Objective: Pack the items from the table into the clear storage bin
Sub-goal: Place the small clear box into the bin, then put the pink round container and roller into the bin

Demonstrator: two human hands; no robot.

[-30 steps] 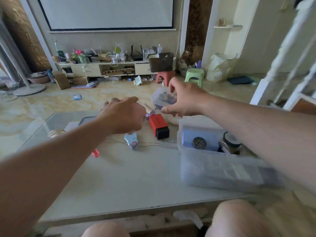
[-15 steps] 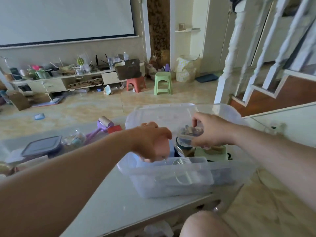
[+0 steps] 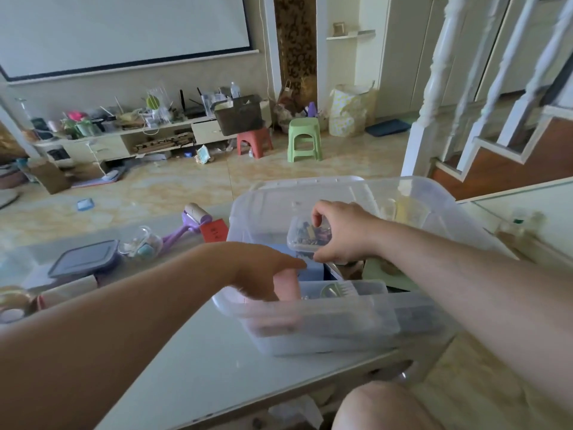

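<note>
Clear storage bin (image 3: pixel 341 330): sits on the table at lower centre of the frame, its near wall blurred; already holds a blue box, a round lidded thing and a pale green item
Table (image 3: pixel 186 367): pale top running from lower centre to the left edge; bin near its right end
Bin lid (image 3: pixel 304 193): clear, lying just behind the bin at centre
Right hand (image 3: pixel 344 234): centre right, over the bin's open top; fingers and thumb clamped around a small clear box
Left hand (image 3: pixel 263 271): centre, dipped inside the bin's left end; curled around a pink item (image 3: pixel 286 285); the fingertips are hidden, so how tight the grip is I cannot tell
Dark-lidded container (image 3: pixel 85 259): on the table at left
Purple lint roller (image 3: pixel 189 223): left of centre, beside a red box (image 3: pixel 214 230)
Small clear box (image 3: pixel 305 235): full of small mixed pieces; held above the blue box
Glass jar (image 3: pixel 141 245): between the dark-lidded container and the roller
</note>
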